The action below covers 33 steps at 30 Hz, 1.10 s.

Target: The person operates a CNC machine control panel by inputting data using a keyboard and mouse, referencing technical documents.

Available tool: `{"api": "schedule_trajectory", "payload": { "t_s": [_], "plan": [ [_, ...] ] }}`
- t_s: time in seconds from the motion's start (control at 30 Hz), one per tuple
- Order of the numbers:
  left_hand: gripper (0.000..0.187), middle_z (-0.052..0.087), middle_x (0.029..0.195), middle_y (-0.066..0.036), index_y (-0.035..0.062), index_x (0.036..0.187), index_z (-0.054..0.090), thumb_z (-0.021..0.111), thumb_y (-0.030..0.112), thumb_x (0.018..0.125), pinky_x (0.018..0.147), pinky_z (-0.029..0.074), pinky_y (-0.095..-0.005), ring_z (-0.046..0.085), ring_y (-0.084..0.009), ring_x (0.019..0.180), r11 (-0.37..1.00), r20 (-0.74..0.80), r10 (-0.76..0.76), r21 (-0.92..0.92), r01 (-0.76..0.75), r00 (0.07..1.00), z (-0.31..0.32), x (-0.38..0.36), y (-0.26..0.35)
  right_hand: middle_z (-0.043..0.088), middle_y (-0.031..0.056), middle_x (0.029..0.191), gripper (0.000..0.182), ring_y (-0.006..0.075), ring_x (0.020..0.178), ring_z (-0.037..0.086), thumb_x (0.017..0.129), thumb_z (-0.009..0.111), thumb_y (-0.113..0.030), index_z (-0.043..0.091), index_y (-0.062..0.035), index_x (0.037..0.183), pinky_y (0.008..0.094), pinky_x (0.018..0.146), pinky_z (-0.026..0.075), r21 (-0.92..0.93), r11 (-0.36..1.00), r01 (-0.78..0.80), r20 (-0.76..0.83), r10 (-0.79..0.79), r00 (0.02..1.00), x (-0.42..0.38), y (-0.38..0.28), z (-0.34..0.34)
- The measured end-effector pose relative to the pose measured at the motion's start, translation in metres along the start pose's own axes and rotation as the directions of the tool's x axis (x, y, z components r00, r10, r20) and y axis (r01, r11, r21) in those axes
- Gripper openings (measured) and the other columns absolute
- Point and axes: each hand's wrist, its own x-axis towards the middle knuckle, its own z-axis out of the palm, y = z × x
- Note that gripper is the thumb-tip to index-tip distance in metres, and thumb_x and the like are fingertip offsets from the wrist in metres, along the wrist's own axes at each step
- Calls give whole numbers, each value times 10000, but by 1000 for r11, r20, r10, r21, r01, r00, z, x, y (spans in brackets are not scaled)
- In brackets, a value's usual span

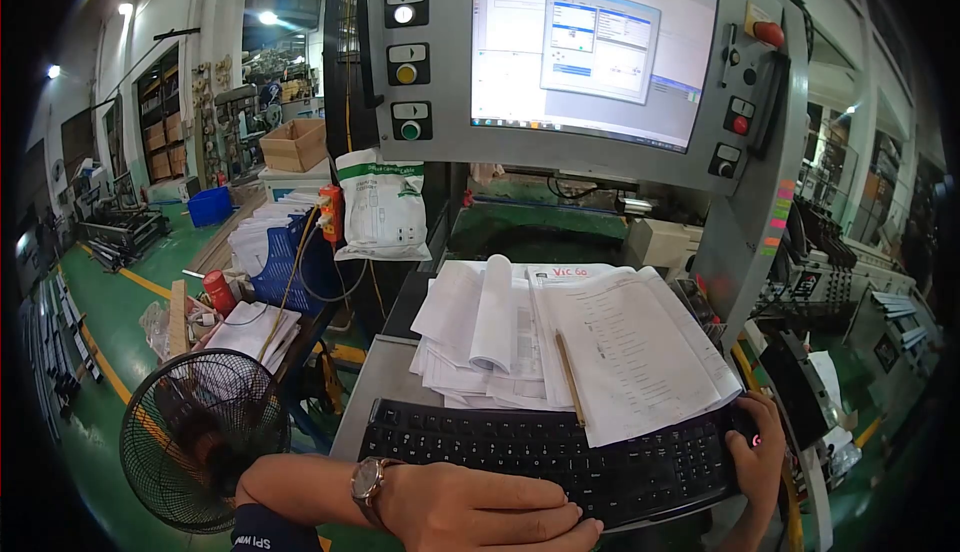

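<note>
My left hand (490, 508) lies across the front edge of a black keyboard (640, 477), fingers stretched out and side by side, a watch (368, 480) on its wrist. At the keyboard's right end, my right hand (762, 457) curls around a small dark thing with a red glow, which looks like a computer mouse (742, 422); most of it is hidden. Printed sheets (640, 352) overlap the keyboard's back edge, with a pencil (569, 377) lying on them. Beside them, a rolled-over sheet (492, 317) tops another paper pile.
A control panel with a lit screen (510, 72) and push buttons (407, 74) stands above the papers. A white plastic packet (383, 207) hangs at its left. A black fan (200, 442) stands close to my left arm. Farther left are a blue crate (290, 267) and a cardboard box (294, 145).
</note>
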Motion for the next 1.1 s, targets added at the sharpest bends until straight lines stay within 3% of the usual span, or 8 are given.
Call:
{"api": "schedule_trajectory", "payload": {
  "t_s": [0.47,0.77,0.87,1.1],
  "plan": [
    [160,756,919,-151,16,978,758,659,140,963,747,588,-339,725,-238,760,999,60,-24,-20,26,998,-6,3,2,634,180,1404,523,349,1291,639,742,701,-83,685,15,1256,408,1105,480,8,1000,7,-3,-7,1000,-1,0,0],
    [435,761,941,-186,14,1012,770,441,286,1097,758,581,-382,724,-274,765,998,30,23,-53,-21,999,-3,-1,-4,633,182,1405,527,350,1298,636,736,695,-59,683,16,1258,408,1105,482,-5,1000,10,-3,-10,1000,-1,2,1],
    [466,760,942,-192,13,1023,773,417,302,1106,757,580,-384,724,-279,769,996,141,22,-85,-10,990,-14,4,-4,632,184,1406,531,353,1301,635,732,694,-47,683,18,1259,412,1109,481,16,1000,-5,-3,5,1000,-1,-1,1],
    [481,761,954,-194,22,1051,784,400,306,1111,756,576,-390,716,-279,765,996,145,37,-89,-24,989,-15,4,-6,631,196,1405,535,354,1313,627,730,690,-46,681,26,1260,413,1136,461,8,1000,10,-7,-10,1000,-1,1,1]
  ]
}}
